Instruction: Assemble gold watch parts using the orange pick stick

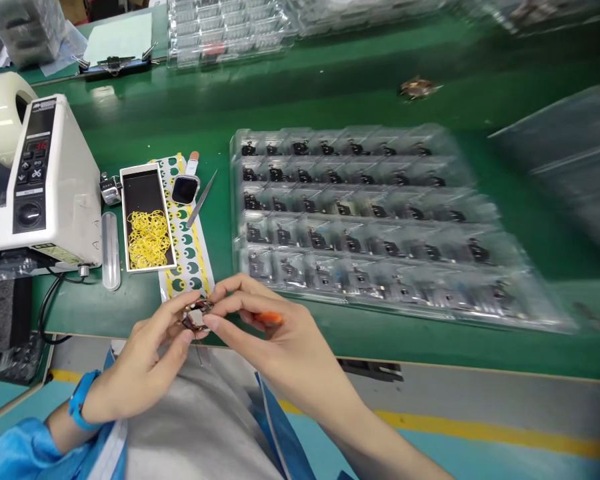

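My left hand [140, 360] and my right hand [265, 327] meet just above the bench's front edge, their fingertips pinching a small dark, glossy part with a coppery rim [197, 315]. Its exact kind is hard to tell, as my fingers cover much of it. An orange-tipped tool [270, 318] lies tucked in my right hand. Nearest my hands, a strip of green-and-yellow round stickers [187, 257] runs away from me. A large clear plastic tray [375, 213] holds rows of small dark parts to the right of my right hand.
On the green bench [325, 347] sit a white tape dispenser [43, 177], a black box of yellow rubber bands [147, 220], a square smartwatch [185, 189], steel tweezers [201, 199], a clear tube [111, 250] and a small loose part [417, 87]. More clear trays stand behind.
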`<state>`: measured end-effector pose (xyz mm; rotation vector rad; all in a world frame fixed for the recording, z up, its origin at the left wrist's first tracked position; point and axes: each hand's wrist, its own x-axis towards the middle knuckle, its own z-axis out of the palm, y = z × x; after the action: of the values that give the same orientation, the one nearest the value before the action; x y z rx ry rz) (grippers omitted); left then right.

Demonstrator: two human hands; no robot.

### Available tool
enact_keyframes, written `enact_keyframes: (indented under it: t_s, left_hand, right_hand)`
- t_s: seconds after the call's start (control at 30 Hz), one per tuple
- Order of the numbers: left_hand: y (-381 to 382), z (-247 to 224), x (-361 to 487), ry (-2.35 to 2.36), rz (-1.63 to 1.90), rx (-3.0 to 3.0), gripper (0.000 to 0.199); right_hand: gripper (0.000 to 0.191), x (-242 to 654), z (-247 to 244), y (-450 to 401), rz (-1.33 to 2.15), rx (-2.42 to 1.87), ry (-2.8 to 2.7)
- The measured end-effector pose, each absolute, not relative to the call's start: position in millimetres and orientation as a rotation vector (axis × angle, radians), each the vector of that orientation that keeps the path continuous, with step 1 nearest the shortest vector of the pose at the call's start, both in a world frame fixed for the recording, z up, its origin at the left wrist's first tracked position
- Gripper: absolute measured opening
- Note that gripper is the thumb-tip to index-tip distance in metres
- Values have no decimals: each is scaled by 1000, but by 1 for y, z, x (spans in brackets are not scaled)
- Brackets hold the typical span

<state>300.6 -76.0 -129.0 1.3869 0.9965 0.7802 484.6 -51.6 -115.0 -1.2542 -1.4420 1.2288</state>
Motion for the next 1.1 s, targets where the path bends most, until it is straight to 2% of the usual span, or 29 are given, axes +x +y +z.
enact_keyframes:
  t_s: [0.13, 0.4, 0.63, 0.8, 0.93, 1.0, 1.1]
  left_hand:
    - [-75, -128, 309, 972, 883, 1329, 42]
    - [-73, -131, 332, 1163, 1137, 1197, 16]
    - [-71, -132, 331, 1239, 1089, 1144, 19]
    - [-68, -130, 332, 1219, 1117, 1022, 21]
    - [-66, -131, 330, 1118, 1129, 939, 25]
    - [-63, -133, 326, 1099, 1074, 970, 21]
    - [-55, -131, 316, 1171, 947, 1209, 8]
  right_hand:
    - [16, 482, -116, -54, 1090, -1293, -1485]
    - [14, 473, -125, -60, 784, -1296, -1620]
    - [14, 468, -131, -60, 699, -1260, -1634]
    - [8, 464, -136, -62, 458, -1328, -1650]
    - [6, 467, -134, -57, 689, -1263, -1681]
    - [14, 470, -133, -51, 791, -1191, -1732]
    - [16, 470, -130, -45, 638, -1148, -1878]
